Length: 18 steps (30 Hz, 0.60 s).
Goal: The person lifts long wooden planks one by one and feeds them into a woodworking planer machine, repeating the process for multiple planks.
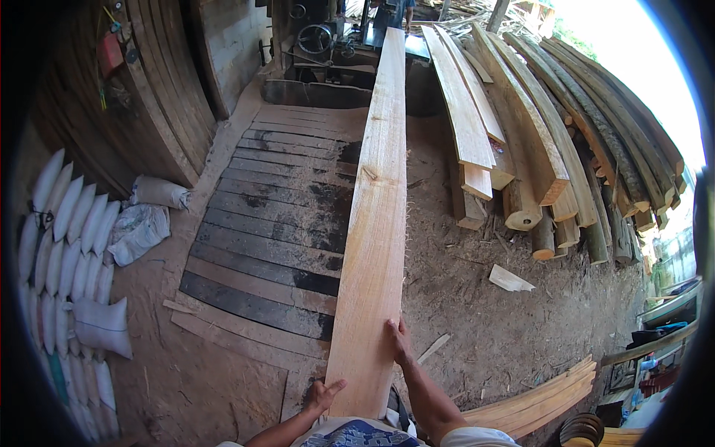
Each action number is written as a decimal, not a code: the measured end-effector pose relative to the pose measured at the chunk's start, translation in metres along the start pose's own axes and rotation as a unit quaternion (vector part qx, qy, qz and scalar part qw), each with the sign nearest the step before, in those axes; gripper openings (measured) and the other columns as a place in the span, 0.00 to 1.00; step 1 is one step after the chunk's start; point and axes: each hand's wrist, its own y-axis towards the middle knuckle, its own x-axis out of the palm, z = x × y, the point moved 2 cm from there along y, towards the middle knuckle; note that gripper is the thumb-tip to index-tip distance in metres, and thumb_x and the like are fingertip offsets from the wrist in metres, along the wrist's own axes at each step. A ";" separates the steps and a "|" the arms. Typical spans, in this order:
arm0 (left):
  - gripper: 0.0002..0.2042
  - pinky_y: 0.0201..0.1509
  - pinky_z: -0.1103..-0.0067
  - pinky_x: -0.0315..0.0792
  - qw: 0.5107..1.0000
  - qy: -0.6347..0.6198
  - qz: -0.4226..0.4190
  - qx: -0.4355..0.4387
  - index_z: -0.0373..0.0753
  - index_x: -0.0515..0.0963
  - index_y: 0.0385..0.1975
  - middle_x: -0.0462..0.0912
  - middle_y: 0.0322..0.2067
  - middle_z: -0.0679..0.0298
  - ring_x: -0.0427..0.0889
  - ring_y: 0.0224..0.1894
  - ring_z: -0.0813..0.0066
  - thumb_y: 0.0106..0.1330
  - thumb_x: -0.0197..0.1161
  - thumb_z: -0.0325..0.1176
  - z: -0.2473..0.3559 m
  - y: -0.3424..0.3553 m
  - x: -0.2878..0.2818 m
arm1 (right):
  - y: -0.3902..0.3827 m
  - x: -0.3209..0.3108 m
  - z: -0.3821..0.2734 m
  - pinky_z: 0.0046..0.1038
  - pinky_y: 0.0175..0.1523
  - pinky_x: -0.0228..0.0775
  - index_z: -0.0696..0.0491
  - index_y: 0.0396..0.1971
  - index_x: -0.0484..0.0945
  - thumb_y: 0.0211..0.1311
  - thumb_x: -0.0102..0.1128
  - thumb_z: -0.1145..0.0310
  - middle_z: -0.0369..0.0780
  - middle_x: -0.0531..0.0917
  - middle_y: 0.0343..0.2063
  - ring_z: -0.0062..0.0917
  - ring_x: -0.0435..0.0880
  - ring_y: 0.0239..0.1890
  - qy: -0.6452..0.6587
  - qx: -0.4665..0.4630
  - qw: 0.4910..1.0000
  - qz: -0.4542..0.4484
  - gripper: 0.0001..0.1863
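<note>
A long pale wooden plank [376,201] runs from my body away to the machine at the far end. My left hand [324,395] grips its left edge close to me, with the thumb lying on top. A bit farther along, my right hand [401,343] is closed on the right edge, and its fingers beneath the wood are hidden. The plank's far end rests by a sawing machine [316,41] with a handwheel, too distant to make out fully.
Sawn boards and logs [521,127] are piled at the right. Dark slats [261,231] cover the floor left of the plank. Stacked white sacks [67,261] stand far left. A wood scrap [511,279] lies on the dirt, and more boards [532,402] lie near right.
</note>
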 end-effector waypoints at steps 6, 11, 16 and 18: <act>0.28 0.36 0.74 0.74 0.998 -0.044 0.023 0.049 0.31 0.82 0.31 0.84 0.28 0.54 0.82 0.31 0.70 0.50 0.70 0.56 0.065 0.011 -0.016 | 0.036 0.013 -0.033 0.27 0.58 0.64 0.52 0.66 0.58 0.68 0.51 0.59 0.39 0.72 0.56 0.24 0.71 0.54 0.000 0.025 0.999 0.025 0.29; 0.28 0.35 0.72 0.74 0.996 -0.049 0.040 0.064 0.30 0.82 0.29 0.84 0.26 0.52 0.83 0.30 0.66 0.49 0.70 0.57 0.106 0.036 -0.022 | 0.075 0.013 -0.053 0.26 0.57 0.64 0.51 0.66 0.58 0.68 0.51 0.58 0.38 0.73 0.56 0.23 0.72 0.54 -0.001 -0.006 1.000 0.026 0.29; 0.30 0.36 0.70 0.74 0.997 -0.024 0.044 0.061 0.29 0.82 0.29 0.84 0.27 0.49 0.84 0.31 0.61 0.49 0.69 0.58 0.120 0.079 -0.025 | 0.111 0.025 -0.092 0.26 0.57 0.65 0.51 0.66 0.57 0.68 0.52 0.59 0.38 0.73 0.56 0.22 0.72 0.53 0.008 0.025 0.999 0.021 0.30; 0.30 0.35 0.70 0.74 0.995 -0.028 0.054 0.077 0.28 0.82 0.28 0.83 0.25 0.47 0.84 0.30 0.60 0.49 0.69 0.59 0.140 0.090 -0.028 | 0.131 0.023 -0.099 0.26 0.57 0.64 0.51 0.67 0.56 0.68 0.51 0.59 0.37 0.72 0.56 0.22 0.72 0.53 -0.008 0.037 0.999 0.032 0.31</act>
